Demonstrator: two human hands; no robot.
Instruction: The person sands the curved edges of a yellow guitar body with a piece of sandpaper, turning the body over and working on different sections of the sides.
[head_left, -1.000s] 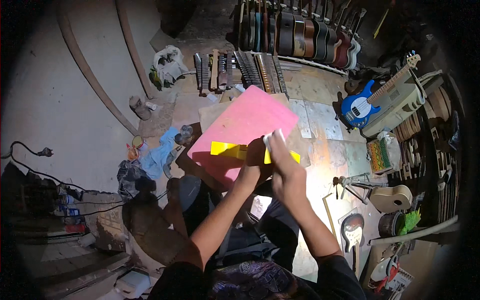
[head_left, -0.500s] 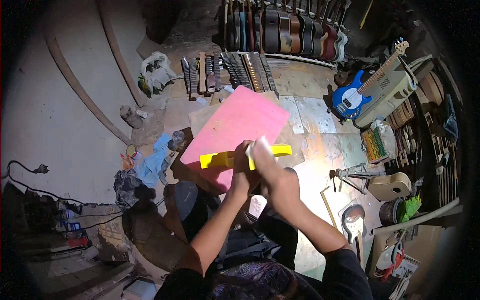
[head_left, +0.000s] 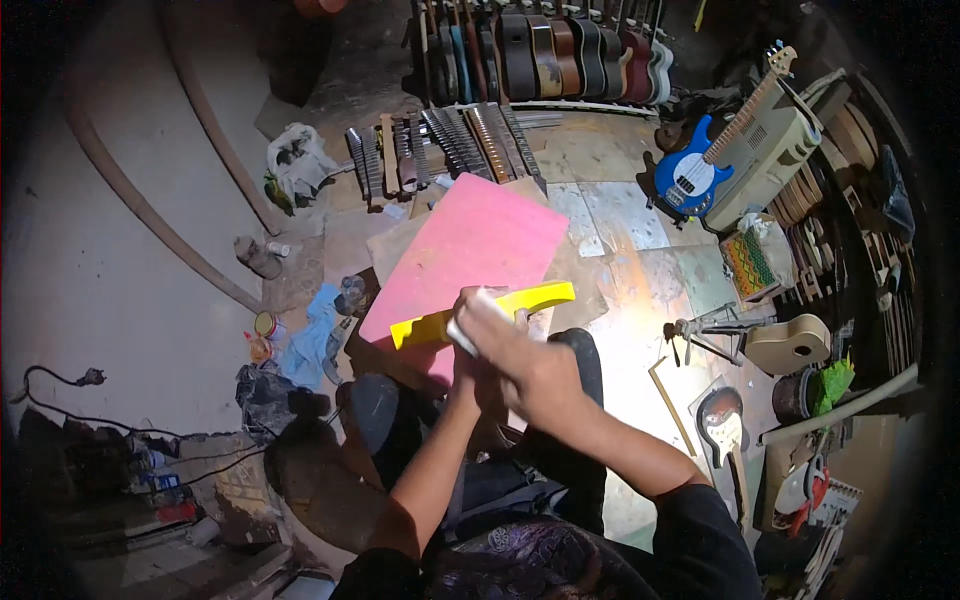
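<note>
My left hand [head_left: 471,372] is closed round the middle of a bright yellow piece with a curved edge [head_left: 543,297], seen nearly edge-on above my lap. Its left end reaches over a pink board [head_left: 480,230] lying in front of my knees. My right hand [head_left: 525,365] lies across the middle of the yellow piece, pressing a folded white pad [head_left: 461,336] that could be cloth or paper. It is slightly smeared by motion and covers much of my left hand.
Rows of guitar necks [head_left: 455,145] lie beyond the board, before a rack of guitars [head_left: 545,60]. A blue bass guitar [head_left: 690,180] leans at the right, near a stand [head_left: 715,330] and a guitar body [head_left: 790,345]. A blue cloth [head_left: 312,335] lies at the left.
My right hand with the white pad has moved left along the yellow piece. The yellow piece has tilted slightly, its left end lower. The whole view has shifted a little.
</note>
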